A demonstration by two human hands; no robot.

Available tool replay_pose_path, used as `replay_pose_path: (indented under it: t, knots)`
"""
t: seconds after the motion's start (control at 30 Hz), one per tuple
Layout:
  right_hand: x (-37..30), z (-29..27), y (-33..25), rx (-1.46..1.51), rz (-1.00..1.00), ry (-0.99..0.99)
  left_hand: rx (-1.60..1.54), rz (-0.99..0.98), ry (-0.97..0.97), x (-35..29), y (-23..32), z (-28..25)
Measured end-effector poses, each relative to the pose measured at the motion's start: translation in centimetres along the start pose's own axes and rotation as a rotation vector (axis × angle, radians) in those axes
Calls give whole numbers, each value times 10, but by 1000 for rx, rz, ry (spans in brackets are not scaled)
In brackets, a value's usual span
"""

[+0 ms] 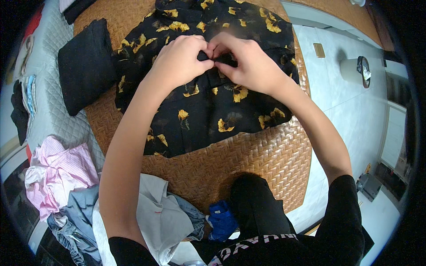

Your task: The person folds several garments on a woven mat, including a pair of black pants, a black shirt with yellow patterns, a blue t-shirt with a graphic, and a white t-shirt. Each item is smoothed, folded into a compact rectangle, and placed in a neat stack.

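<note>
Pinching the black ginkgo-leaf-print garment (195,128) between thumbs and curled fingers, the left hand (184,57) and right hand (248,62) sit close together. The garment lies spread upon the woven mat (222,162). Folded black cloth (84,66) overlaps the mat's left edge; a pink garment (62,173) lies left of the mat, a waste bin (350,71) stands right of it.

Two hands (179,60) (248,60), one leaf-print garment (204,108), one pink garment (62,173), one bright-blue garment (222,221), one bin (352,72)
</note>
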State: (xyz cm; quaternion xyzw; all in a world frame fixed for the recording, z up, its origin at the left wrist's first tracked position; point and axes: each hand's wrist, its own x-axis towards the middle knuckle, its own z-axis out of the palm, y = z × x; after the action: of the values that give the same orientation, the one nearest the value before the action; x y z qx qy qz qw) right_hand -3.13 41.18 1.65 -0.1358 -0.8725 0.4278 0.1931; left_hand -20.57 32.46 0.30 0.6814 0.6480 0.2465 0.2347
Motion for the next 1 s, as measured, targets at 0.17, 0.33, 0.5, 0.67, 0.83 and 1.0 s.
replay_pose_path:
  t: [0.17, 0.33, 0.5, 0.67, 0.83, 1.0]
  knots:
    - [-7, -8, 22, 19, 142, 55, -218, -141, -112, 1, -15, -4]
    - [-13, -18, 22, 136, 204, 97, -767, -367, -245, -9, -20, -24]
    - [-16, -31, 27, 257, 383, -169, -632, -480, -110, -20, -33, -29]
    - [-16, -48, 13, 596, 457, -388, -740, -524, -38, -23, -29, -32]
    - [-23, -50, 19, 587, 493, -426, -739, -493, 30, -20, -30, -26]
    - [-20, -42, 29, 310, 529, -199, -686, -435, 130, -15, -41, -15]
